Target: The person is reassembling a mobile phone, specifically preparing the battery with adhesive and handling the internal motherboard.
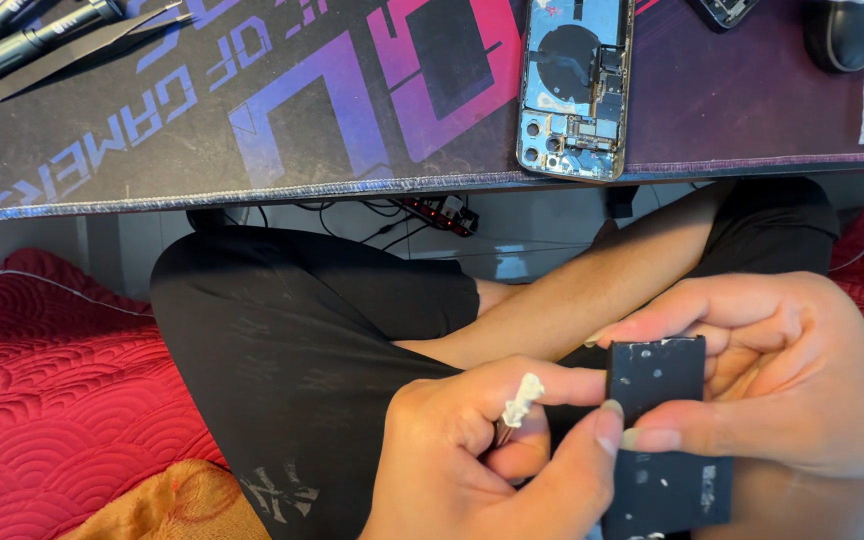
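Holding a black phone battery (pixel 667 430) low over the lap, the right hand (pixel 792 390) is gripping it from the right side, fingers (pixel 652 438) curled shut across its face w/ the thumb over the top edge. Left hand (pixel 482 460) is pressing in from the left, thumb tip touching the battery's left edge, fingers closed round a wad of white adhesive residue (pixel 522 398) stuck at the forefinger, plus what looks like a thin metal tool, mostly hidden. Battery is sitting upright btwn both hands, white flecks on its surface. Up top, an opened phone chassis (pixel 577 85) is lying on the counter mat (pixel 252 110), near its front edge; tweezers (pixel 82 50) and screwdrivers (pixel 12 40) are lying at far left, a black mouse (pixel 852 30) at far right. Red quilted bedding (pixel 52 380) is spreading under the crossed legs.
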